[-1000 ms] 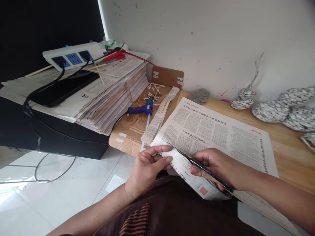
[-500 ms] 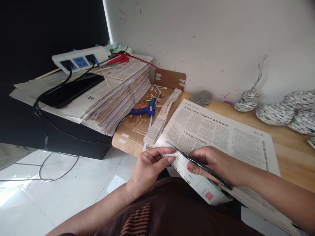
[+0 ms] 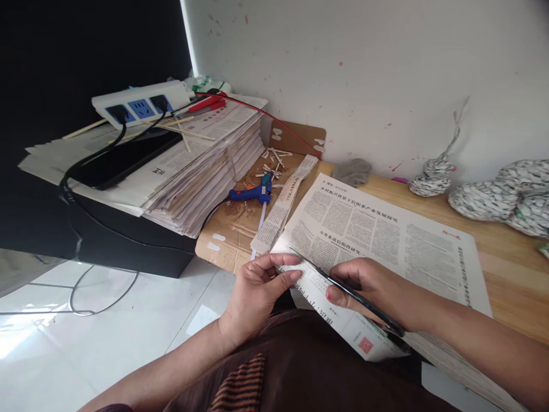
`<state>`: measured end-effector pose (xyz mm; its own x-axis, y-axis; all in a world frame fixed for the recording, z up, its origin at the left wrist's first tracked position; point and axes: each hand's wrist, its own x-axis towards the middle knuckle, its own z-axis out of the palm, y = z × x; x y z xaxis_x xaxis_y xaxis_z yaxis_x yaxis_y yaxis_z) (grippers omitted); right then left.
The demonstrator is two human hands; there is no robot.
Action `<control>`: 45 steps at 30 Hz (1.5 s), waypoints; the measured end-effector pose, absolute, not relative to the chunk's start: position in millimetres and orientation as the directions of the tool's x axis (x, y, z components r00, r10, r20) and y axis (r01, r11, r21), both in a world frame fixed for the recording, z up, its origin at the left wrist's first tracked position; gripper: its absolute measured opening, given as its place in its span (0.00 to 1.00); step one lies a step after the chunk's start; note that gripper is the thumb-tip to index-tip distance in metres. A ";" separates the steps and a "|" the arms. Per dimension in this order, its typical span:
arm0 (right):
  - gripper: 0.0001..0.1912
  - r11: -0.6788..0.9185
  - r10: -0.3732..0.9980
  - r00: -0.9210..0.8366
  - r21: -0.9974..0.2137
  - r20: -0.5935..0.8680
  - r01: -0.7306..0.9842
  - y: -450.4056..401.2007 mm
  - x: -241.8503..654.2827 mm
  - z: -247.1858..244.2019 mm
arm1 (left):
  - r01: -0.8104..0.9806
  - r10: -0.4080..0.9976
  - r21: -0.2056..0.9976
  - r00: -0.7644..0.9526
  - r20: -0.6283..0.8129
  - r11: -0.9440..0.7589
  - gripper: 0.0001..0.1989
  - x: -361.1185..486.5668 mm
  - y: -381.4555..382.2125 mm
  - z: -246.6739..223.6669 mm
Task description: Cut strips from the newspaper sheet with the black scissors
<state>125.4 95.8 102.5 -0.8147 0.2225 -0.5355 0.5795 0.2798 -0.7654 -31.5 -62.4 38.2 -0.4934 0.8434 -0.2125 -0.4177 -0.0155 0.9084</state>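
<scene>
My left hand (image 3: 261, 292) pinches the edge of a newspaper piece (image 3: 338, 326) between thumb and fingers, above my lap. My right hand (image 3: 369, 286) is closed on black scissors (image 3: 364, 298), whose blades point up and left to the paper near my left fingertips. The newspaper piece hangs down to the right under the scissors, with a red square printed near its lower end. Behind my hands a large newspaper sheet (image 3: 386, 229) lies flat on the wooden table (image 3: 510, 269). Folded newspaper strips (image 3: 281, 209) lie left of that sheet.
A blue glue gun (image 3: 253, 193) rests on brown cardboard (image 3: 227, 229) with paper scraps. Further left, a tall newspaper stack (image 3: 214, 171) bears a power strip (image 3: 139, 103), a black phone (image 3: 128, 157), thin sticks and red-handled pliers (image 3: 209, 103). Braided paper bundles (image 3: 480, 200) sit by the wall.
Both hands keep nearly the same pose and hold. The newspaper piece's lower end has shifted slightly down and right, and the whole view has moved a little.
</scene>
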 end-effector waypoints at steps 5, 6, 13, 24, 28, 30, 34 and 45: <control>0.26 0.273 0.235 -0.794 -0.746 -0.560 0.607 97.2 124.3 104.5 | -0.416 0.847 0.909 -0.489 -0.209 -0.016 0.11 -33.0 -62.9 38.1; 0.27 0.280 0.235 -0.794 -0.743 -0.561 0.608 97.2 123.9 105.1 | -0.415 0.846 0.910 -0.490 -0.209 -0.015 0.11 -33.1 -62.7 38.0; 0.28 0.298 0.214 -0.814 -0.758 -0.540 0.581 95.4 119.2 104.0 | -0.410 0.856 0.912 -0.470 -0.212 0.001 0.11 -32.9 -61.5 40.2; 0.29 0.328 0.196 -0.828 -0.760 -0.526 0.561 96.9 109.1 108.5 | -0.376 0.843 0.926 -0.503 -0.193 -0.013 0.12 -32.4 -62.3 41.1; 0.29 0.346 0.210 -0.838 -0.763 -0.504 0.546 99.0 109.8 106.7 | -0.383 0.840 0.923 -0.509 -0.190 -0.024 0.11 -32.5 -62.3 40.2; 0.29 0.355 0.224 -0.840 -0.761 -0.495 0.543 99.9 111.0 102.2 | -0.384 0.842 0.923 -0.506 -0.187 -0.026 0.11 -32.8 -62.4 39.6; 0.29 0.352 0.231 -0.838 -0.761 -0.494 0.545 101.8 110.3 95.0 | -0.389 0.854 0.921 -0.480 -0.199 -0.003 0.12 -33.2 -62.6 39.7; 0.30 0.371 0.219 -0.843 -0.757 -0.492 0.538 101.2 93.6 101.4 | -0.369 0.836 0.929 -0.511 -0.197 -0.007 0.12 -34.6 -63.6 41.3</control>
